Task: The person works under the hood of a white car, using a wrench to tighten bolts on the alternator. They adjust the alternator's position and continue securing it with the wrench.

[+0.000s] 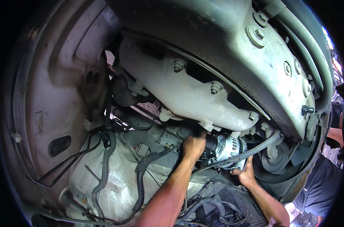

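A silver alternator (pixel 229 148) with a black rear end sits low in the engine bay, below the exhaust manifold (pixel 191 92). My left hand (pixel 194 147) is closed at its black rear end, with the fingertips partly hidden up under the manifold. From below, my right hand (pixel 247 174) grips the alternator's lower front side, thumb toward the housing and a finger pointing up along it. A grey hose (pixel 251 152) crosses in front of the alternator, between it and me. The alternator's far side is hidden.
The engine's large metal cover (pixel 217 49) with bolts overhangs from above. At the right are a round pulley (pixel 275 156) and fan blades (pixel 301 149). Corrugated wiring conduit (pixel 101 185) and a black hose (pixel 141 185) run at the left. Another person in dark clothing (pixel 321 185) stands at the right.
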A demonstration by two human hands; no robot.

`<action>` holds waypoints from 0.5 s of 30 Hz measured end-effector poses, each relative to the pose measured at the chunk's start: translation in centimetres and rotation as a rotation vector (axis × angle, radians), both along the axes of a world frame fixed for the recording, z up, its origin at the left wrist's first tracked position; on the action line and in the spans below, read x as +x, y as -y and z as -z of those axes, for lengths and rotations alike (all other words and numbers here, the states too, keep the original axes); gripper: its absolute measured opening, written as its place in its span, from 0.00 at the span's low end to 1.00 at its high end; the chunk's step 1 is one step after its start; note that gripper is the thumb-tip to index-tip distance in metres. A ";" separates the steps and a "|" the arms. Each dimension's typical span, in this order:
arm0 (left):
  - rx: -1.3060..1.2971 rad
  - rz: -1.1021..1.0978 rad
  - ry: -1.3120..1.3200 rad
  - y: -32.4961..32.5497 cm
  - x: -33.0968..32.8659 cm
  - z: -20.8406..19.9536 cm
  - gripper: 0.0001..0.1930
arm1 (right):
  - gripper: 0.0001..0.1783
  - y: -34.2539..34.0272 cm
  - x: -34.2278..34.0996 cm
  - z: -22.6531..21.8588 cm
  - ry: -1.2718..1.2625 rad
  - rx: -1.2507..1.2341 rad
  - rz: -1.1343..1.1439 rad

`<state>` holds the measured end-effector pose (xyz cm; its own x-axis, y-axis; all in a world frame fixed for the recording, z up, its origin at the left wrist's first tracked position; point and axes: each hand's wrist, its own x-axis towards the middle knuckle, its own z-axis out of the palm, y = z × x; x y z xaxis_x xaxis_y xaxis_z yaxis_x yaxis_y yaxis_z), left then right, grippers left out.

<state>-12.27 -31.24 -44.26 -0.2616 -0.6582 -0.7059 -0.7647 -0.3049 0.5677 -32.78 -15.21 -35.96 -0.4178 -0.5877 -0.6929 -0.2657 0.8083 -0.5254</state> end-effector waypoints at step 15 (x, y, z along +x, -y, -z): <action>0.381 -0.329 0.065 1.6 0.9 -0.4 0.41 | 0.47 -0.1 -1.0 0.1 0.557 -0.022 0.647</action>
